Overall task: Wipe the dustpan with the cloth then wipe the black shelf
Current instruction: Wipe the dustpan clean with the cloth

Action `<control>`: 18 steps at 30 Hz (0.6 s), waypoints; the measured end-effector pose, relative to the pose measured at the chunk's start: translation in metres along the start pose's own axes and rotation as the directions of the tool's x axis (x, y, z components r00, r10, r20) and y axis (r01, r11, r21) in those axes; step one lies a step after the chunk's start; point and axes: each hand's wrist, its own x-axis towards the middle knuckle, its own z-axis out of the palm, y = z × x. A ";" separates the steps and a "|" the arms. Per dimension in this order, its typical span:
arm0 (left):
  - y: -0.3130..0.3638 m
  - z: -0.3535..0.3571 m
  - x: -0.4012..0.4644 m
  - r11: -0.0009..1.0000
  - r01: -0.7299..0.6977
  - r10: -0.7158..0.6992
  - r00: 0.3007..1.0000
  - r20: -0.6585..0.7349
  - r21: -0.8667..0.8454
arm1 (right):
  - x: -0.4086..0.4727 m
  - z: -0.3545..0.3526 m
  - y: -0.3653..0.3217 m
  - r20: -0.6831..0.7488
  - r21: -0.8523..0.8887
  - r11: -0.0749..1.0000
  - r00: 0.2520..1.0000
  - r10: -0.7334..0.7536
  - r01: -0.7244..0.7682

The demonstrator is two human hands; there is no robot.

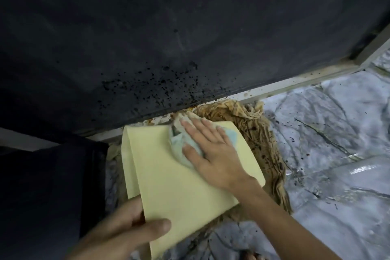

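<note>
Black shelf (168, 27) fills the upper view, speckled with debris near its front edge. Pale yellow dustpan (173, 175) sits below that edge over a stained rag (259, 133). Left hand (126, 230) grips the dustpan's near corner. Right hand (213, 154), fingers spread flat, presses the cloth (181, 143) onto the dustpan.

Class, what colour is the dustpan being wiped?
Pale yellow dustpan, seen best in the head view.

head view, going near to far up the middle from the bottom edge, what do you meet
left hand gripping the near end of the yellow dustpan → right hand pressing the pale cloth on it → brown rag → speckled black shelf
</note>
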 end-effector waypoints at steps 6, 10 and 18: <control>0.066 -0.016 0.052 0.986 -0.099 0.047 0.935 -0.351 -0.133 | -0.033 -0.012 0.084 -0.053 -0.015 0.995 0.994 -0.098 0.097; 0.066 -0.024 0.075 0.989 -0.122 0.095 0.953 -0.288 -0.078 | -0.039 -0.004 0.084 -0.244 0.060 0.991 0.964 -0.105 0.123; 0.047 -0.015 0.046 0.986 -0.166 0.162 0.938 -0.306 0.015 | -0.056 -0.001 0.018 -0.622 0.207 0.966 0.783 0.009 0.154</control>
